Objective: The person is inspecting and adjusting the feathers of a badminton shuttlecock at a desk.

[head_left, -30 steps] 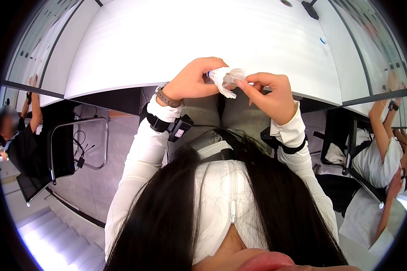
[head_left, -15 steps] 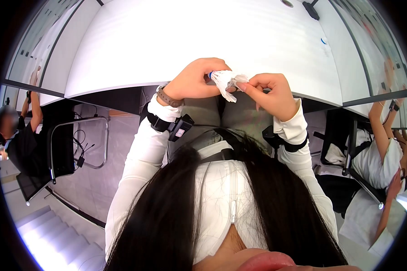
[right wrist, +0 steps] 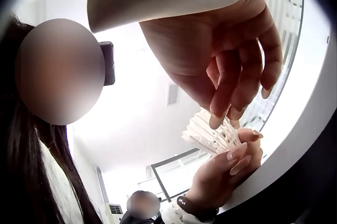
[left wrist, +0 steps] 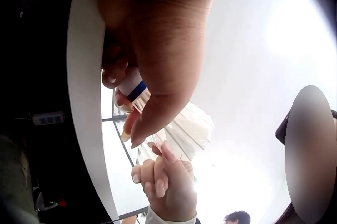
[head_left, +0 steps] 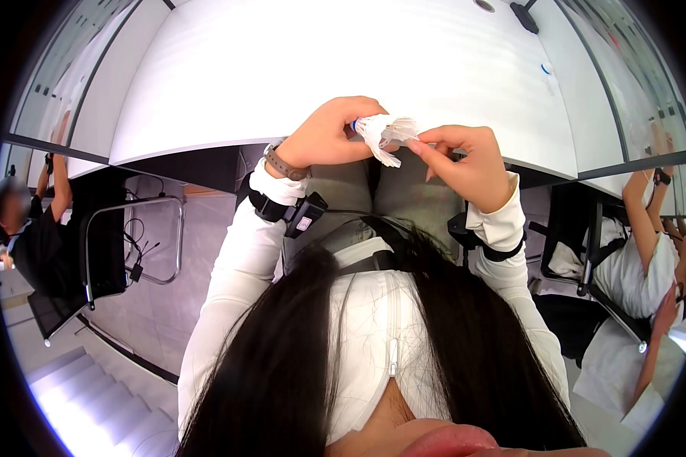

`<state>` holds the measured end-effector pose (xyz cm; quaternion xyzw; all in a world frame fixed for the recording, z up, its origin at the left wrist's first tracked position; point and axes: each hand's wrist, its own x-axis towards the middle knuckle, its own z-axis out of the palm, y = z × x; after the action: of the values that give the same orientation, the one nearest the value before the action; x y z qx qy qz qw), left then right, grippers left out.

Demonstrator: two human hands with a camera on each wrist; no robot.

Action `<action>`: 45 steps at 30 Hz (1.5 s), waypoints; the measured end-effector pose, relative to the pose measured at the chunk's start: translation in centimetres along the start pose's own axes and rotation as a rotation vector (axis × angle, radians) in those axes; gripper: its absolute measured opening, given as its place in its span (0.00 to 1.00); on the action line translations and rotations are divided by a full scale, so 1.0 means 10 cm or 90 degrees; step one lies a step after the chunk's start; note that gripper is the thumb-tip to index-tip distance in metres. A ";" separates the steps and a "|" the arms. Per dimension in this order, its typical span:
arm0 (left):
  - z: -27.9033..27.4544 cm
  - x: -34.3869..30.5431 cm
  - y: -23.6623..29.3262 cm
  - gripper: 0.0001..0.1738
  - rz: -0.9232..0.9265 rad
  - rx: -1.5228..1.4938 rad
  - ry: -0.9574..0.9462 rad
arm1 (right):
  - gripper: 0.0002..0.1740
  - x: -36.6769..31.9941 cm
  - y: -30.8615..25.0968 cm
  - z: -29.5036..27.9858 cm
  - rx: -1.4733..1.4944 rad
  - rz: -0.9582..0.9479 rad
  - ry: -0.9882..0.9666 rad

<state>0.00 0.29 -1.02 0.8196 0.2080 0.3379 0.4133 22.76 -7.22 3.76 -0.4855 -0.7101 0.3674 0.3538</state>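
Observation:
A white feather shuttlecock point(head_left: 372, 131) with a blue band lies sideways over the near desk edge, its feathers toward the right. My left hand point(head_left: 334, 131) grips it round the cork end, thumb and fingers curled about the base of the feathers. The cork and blue band show between the fingers in the left wrist view, where the feather skirt point(left wrist: 190, 128) fans out past the thumb. With thumb and forefinger, my right hand point(head_left: 465, 161) pinches the feather tips at the skirt's open rim. Some feathers point(right wrist: 202, 132) spread unevenly in the right wrist view.
The white desk point(head_left: 282, 68) has side partitions. A black object point(head_left: 524, 17) lies at its back right, with a small blue-and-white item point(head_left: 546, 68) nearer. People sit at both sides, by a metal-framed chair point(head_left: 179, 236) on the left. Cables point(head_left: 136, 251) hang there.
My right hand moved in toward the feathers, then drew back to the right, its fingertips staying at the skirt's rim. The left hand keeps its grip, the shuttlecock turning slightly.

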 end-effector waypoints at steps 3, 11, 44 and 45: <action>0.01 0.00 0.02 0.10 0.003 0.004 -0.004 | 0.08 -0.01 -0.02 0.01 -0.018 -0.006 0.028; -0.01 0.01 0.03 0.13 -0.010 0.037 -0.006 | 0.07 -0.03 -0.04 0.01 -0.099 -0.022 0.032; 0.01 0.00 -0.06 0.18 0.017 0.022 0.003 | 0.10 0.03 0.06 0.01 -0.137 -0.116 0.048; 0.04 -0.01 -0.04 0.19 0.022 0.008 0.025 | 0.10 0.05 0.09 0.04 -0.108 -0.103 0.038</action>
<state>0.18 0.29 -1.53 0.8191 0.2038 0.3597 0.3977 22.67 -6.61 2.90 -0.4655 -0.7645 0.2620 0.3607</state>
